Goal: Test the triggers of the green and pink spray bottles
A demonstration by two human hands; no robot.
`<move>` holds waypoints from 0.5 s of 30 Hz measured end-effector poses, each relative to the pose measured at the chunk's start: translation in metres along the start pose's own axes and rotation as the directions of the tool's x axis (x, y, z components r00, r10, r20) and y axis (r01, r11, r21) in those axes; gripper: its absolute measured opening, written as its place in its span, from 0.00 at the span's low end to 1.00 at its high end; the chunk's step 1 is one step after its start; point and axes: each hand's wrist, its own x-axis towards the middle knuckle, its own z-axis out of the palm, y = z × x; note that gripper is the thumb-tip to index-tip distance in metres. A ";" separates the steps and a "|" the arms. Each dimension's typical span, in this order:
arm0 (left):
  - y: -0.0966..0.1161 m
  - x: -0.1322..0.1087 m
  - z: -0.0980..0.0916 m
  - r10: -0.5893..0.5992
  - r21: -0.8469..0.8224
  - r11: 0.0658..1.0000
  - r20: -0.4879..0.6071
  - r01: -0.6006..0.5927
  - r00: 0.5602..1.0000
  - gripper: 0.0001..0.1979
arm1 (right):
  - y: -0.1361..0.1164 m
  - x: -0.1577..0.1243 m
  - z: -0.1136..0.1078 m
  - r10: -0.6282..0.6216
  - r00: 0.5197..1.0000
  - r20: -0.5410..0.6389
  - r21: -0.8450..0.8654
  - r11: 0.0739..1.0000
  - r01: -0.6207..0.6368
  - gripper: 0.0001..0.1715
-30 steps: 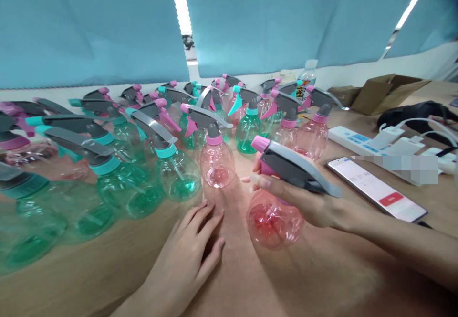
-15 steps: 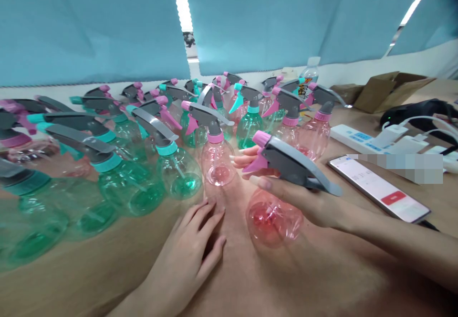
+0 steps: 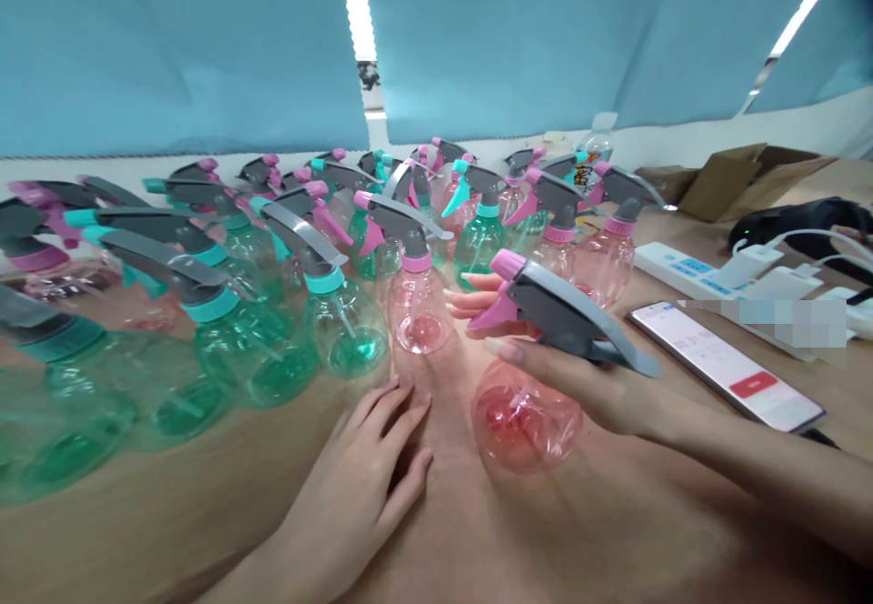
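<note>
A pink spray bottle with a grey head and pink nozzle stands upright on the table in front of me. My right hand is around its neck, just below the spray head, thumb on the near side and fingers stretched past the far side. The pink collar is covered by that hand. My left hand lies on the tabletop to the left, palm down, fingers loosely spread and holding nothing. Beyond its fingertips stand a green spray bottle and another pink spray bottle.
Several more green and pink spray bottles crowd the left and back of the table. At the right lie a phone and a white power strip with cables. Farther back are an open cardboard box and a clear drink bottle.
The whole view has shifted slightly, so things appear a little farther right. Both hands keep the same position against the table and bottles.
</note>
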 end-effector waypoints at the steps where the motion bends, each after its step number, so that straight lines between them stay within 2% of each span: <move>1: 0.000 0.000 0.000 -0.002 0.001 1.000 0.005 0.002 1.000 0.19 | 0.000 0.000 0.000 0.000 1.000 -0.006 -0.012 1.000 0.000 0.09; 6: 0.001 0.000 -0.001 -0.006 0.007 1.000 0.024 0.006 1.000 0.19 | 0.000 0.001 -0.001 -0.007 0.999 -0.032 -0.053 0.999 0.005 0.08; 10: 0.000 0.000 -0.001 -0.002 0.002 1.000 0.019 0.002 1.000 0.19 | -0.004 0.002 0.001 -0.025 0.999 -0.031 -0.020 1.000 0.024 0.16; 15: 0.000 0.000 -0.001 -0.001 -0.011 1.000 0.023 0.001 1.000 0.19 | -0.005 0.003 0.001 -0.033 0.999 0.035 0.078 0.996 0.030 0.26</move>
